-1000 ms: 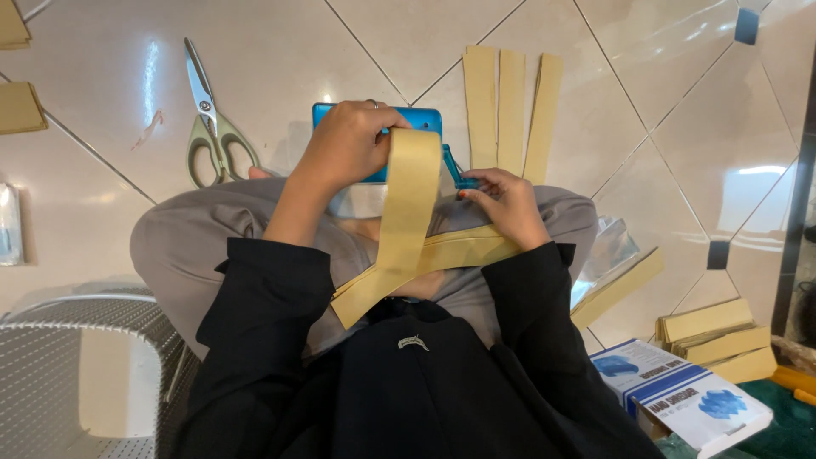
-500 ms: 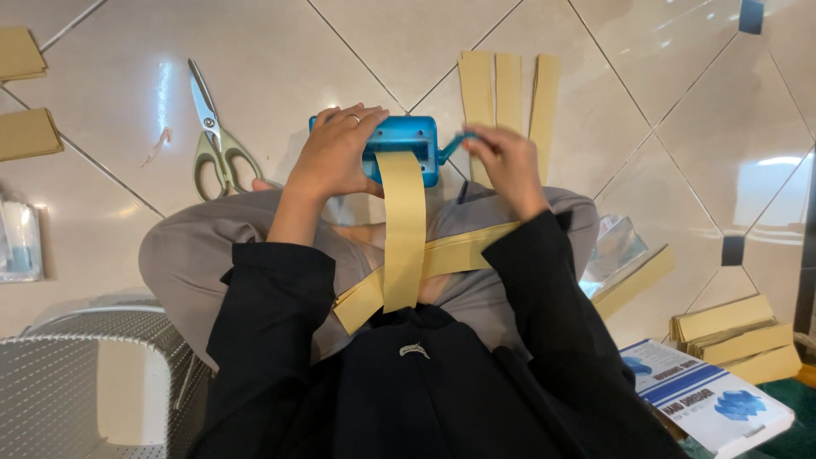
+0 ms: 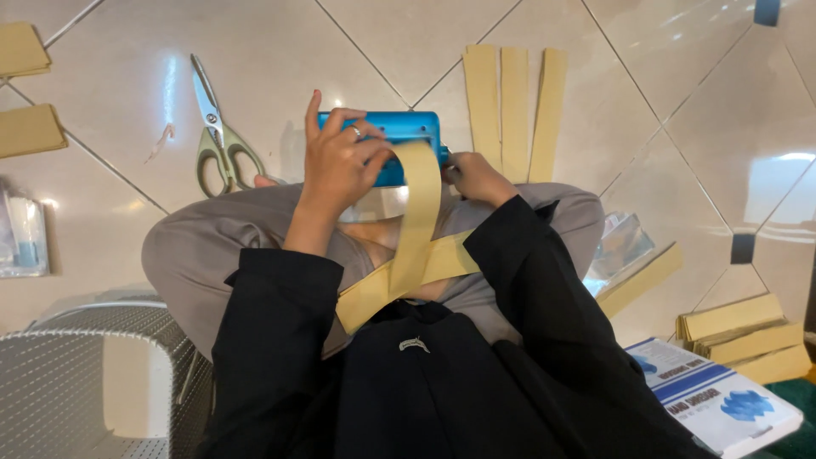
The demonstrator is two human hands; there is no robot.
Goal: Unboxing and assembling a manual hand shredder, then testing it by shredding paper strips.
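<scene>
I sit cross-legged on a tiled floor in a black top and grey trousers. A blue box-shaped tool (image 3: 399,127) lies on the floor past my knees. My left hand (image 3: 340,161) rests on top of it, with fingers curled over its near edge and the end of a tan paper strip (image 3: 416,212). That strip runs back toward my lap, where it crosses a second tan strip (image 3: 374,293). My right hand (image 3: 476,174) is closed at the tool's right end; what it grips is hidden.
Green-handled scissors (image 3: 212,127) lie left of the tool. Three tan strips (image 3: 514,106) lie side by side beyond my right hand. Folded tan pieces (image 3: 739,336) and a white-and-blue box (image 3: 722,404) sit at right, a mesh basket (image 3: 93,382) at lower left, and more tan pieces (image 3: 25,85) at upper left.
My left hand slid back along the blue tool and pressed the strip's end over its edge. My right hand moved from the lap strip to the tool's right end.
</scene>
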